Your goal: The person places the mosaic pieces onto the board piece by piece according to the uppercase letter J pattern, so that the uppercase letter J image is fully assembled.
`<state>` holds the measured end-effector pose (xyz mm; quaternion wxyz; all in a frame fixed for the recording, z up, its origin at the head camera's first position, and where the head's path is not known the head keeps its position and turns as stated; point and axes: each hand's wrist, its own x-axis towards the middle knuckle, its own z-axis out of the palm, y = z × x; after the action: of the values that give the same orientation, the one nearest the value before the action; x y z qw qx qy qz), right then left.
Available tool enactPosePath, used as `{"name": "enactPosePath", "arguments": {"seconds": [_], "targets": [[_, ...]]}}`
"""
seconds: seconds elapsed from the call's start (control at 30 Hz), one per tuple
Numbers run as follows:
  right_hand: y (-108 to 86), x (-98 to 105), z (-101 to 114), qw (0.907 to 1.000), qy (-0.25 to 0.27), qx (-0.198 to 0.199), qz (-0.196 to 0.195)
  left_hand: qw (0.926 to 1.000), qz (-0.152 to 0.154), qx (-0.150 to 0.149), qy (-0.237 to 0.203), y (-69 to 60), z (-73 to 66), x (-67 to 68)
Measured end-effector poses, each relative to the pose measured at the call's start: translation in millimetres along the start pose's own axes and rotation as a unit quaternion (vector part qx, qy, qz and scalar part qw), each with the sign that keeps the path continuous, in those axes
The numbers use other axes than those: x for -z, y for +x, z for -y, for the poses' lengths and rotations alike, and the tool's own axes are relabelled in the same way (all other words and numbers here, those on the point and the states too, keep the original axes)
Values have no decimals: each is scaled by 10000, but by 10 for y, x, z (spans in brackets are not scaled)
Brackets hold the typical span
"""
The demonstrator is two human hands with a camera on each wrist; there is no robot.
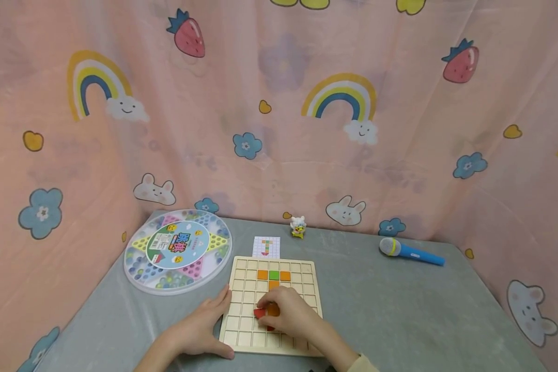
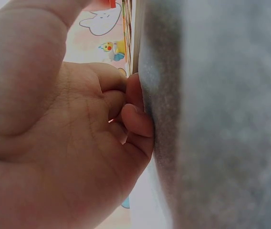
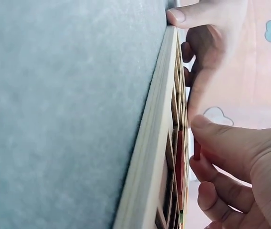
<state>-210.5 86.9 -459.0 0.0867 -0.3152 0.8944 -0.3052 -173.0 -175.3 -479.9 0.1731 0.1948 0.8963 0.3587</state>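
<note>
In the head view a square wooden grid board [image 1: 242, 323] lies on the table. My right hand [image 1: 290, 312] is over its lower middle, pinching a small red tile [image 1: 259, 313] between thumb and finger; the right wrist view shows this tile [image 3: 197, 150] edge-on, raised off the board. Orange tiles [image 1: 262, 275] flank a green tile [image 1: 274, 275] in an upper row, with more orange and red partly under my hand. My left hand [image 1: 197, 325] rests at the board's left side, thumb by the near corner and fingers spread along the edge.
A small pattern card [image 1: 266, 247] touches the board's far edge. To the left lies a round marble game board [image 1: 137, 258] with a clear cover. A little figurine [image 1: 298, 227] stands behind, and a blue toy microphone [image 1: 418, 254] lies at the right. A printed curtain [image 1: 279, 181] hangs behind the table.
</note>
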Motion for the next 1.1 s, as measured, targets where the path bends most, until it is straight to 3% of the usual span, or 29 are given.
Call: {"name": "enactPosePath", "arguments": {"seconds": [0.17, 0.37, 1.1], "targets": [[26, -12, 10, 9998, -148, 54, 101, 9999, 91, 12, 95, -8, -29, 28], [35, -34, 9, 9989, -375, 252, 116, 10000, -2, -53, 74, -4, -14, 12], [-71, -46, -33, 9980, -589, 211, 92, 9999, 18, -19, 111, -23, -40, 6]]}}
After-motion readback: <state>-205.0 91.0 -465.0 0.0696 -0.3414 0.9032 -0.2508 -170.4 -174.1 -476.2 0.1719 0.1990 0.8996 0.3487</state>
